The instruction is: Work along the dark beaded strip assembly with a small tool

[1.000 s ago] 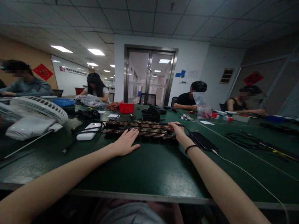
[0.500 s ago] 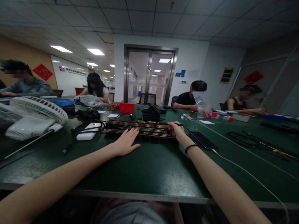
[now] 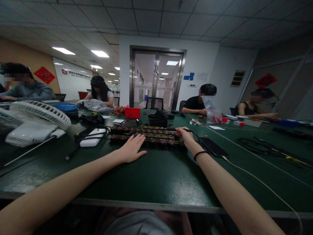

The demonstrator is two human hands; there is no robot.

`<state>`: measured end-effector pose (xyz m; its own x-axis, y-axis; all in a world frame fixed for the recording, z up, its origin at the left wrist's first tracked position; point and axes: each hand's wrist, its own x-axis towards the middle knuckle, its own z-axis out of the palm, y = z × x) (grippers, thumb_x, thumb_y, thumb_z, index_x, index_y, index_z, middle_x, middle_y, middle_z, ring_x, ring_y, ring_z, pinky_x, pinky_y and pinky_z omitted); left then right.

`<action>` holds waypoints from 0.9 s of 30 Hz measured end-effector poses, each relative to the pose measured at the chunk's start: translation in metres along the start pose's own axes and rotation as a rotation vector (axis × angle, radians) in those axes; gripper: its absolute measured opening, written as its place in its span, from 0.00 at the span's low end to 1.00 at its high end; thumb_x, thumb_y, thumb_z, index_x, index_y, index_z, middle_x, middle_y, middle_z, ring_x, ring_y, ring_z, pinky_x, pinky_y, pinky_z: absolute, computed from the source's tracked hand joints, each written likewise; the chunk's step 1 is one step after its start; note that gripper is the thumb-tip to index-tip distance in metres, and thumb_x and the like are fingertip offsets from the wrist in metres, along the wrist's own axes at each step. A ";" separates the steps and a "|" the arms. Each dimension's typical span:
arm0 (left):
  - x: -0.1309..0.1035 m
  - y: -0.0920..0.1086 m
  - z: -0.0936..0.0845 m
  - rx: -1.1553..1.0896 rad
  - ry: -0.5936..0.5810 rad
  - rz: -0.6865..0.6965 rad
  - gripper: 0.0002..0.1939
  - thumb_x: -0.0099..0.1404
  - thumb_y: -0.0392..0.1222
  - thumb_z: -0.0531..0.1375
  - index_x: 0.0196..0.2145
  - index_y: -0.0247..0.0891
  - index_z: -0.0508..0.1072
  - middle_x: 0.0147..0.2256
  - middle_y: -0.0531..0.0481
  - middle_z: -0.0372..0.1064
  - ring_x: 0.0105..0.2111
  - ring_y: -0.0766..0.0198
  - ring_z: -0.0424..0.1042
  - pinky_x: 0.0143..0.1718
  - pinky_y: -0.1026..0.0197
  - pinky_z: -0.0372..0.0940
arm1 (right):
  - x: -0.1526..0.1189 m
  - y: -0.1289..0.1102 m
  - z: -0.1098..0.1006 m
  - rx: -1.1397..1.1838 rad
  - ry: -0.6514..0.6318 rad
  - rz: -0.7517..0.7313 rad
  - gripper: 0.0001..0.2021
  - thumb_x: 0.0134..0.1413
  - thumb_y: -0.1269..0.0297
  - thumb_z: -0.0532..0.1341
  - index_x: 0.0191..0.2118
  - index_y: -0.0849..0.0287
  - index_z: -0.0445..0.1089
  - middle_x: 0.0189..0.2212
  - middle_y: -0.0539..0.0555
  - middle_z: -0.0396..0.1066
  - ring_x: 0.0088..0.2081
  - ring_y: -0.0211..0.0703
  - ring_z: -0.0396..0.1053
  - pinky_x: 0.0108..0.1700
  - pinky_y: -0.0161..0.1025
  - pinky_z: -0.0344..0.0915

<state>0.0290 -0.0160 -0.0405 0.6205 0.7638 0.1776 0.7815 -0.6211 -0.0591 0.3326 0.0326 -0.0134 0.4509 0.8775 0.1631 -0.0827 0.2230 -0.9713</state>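
Compared with the frame half a second ago, the positions of both hands and of the surrounding items show no clear change. The row of striped strips (image 3: 158,138) lies lengthwise on the table (image 3: 156,186), directly ahead of the person and in front of the black stand (image 3: 157,120). The left hand (image 3: 132,149) remains palm down with fingers extended and thumb spread; its fingertips rest on the near left portion of the strips, and it grips nothing. The right hand (image 3: 186,138) remains at the right end of the strips, with thumb and fingers closed on a black corded tool (image 3: 171,129) pointing left over the far strips. Contact between tool tip and strips cannot be determined. The phone (image 3: 214,147) lies just right of the right wrist; the white box (image 3: 93,138) lies left of the strips.
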 end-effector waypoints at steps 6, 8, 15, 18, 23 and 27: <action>0.000 0.003 -0.002 0.004 -0.019 -0.017 0.40 0.75 0.62 0.44 0.72 0.29 0.48 0.72 0.35 0.41 0.73 0.48 0.39 0.71 0.45 0.37 | 0.002 0.001 -0.001 -0.007 -0.005 -0.012 0.13 0.41 0.75 0.68 0.19 0.54 0.66 0.15 0.45 0.69 0.21 0.37 0.69 0.26 0.32 0.70; 0.000 0.003 -0.002 0.009 -0.023 -0.018 0.41 0.75 0.62 0.44 0.72 0.28 0.47 0.72 0.35 0.40 0.73 0.49 0.39 0.71 0.45 0.37 | 0.003 0.002 -0.002 -0.020 -0.013 -0.012 0.13 0.41 0.75 0.68 0.19 0.54 0.66 0.16 0.45 0.70 0.21 0.37 0.69 0.27 0.32 0.70; 0.000 0.002 -0.001 0.000 -0.018 -0.022 0.41 0.75 0.62 0.45 0.72 0.27 0.46 0.72 0.34 0.40 0.73 0.49 0.39 0.71 0.45 0.37 | 0.005 0.003 -0.003 -0.036 -0.025 -0.020 0.12 0.42 0.74 0.68 0.19 0.54 0.66 0.16 0.46 0.70 0.21 0.37 0.70 0.28 0.33 0.70; 0.001 0.000 0.002 -0.003 0.003 -0.001 0.41 0.75 0.63 0.44 0.72 0.28 0.48 0.72 0.34 0.41 0.73 0.48 0.40 0.71 0.42 0.39 | 0.004 0.003 -0.002 -0.025 -0.018 -0.015 0.12 0.41 0.74 0.68 0.19 0.54 0.66 0.16 0.46 0.70 0.22 0.38 0.70 0.28 0.33 0.70; 0.000 -0.001 0.002 0.007 0.009 0.015 0.41 0.75 0.63 0.43 0.72 0.28 0.48 0.72 0.34 0.42 0.73 0.48 0.40 0.71 0.42 0.39 | 0.003 0.003 -0.001 0.002 0.002 -0.010 0.12 0.39 0.74 0.68 0.18 0.53 0.65 0.16 0.46 0.70 0.23 0.39 0.70 0.28 0.35 0.71; 0.000 0.003 -0.003 0.022 -0.022 -0.009 0.41 0.75 0.61 0.45 0.72 0.26 0.48 0.72 0.34 0.40 0.73 0.48 0.39 0.71 0.43 0.38 | 0.002 0.002 0.000 0.009 0.007 -0.004 0.12 0.40 0.75 0.67 0.18 0.54 0.66 0.15 0.46 0.69 0.23 0.38 0.70 0.28 0.33 0.70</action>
<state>0.0306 -0.0184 -0.0382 0.6144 0.7732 0.1571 0.7883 -0.6102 -0.0792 0.3333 0.0345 -0.0150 0.4574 0.8736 0.1661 -0.0891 0.2308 -0.9689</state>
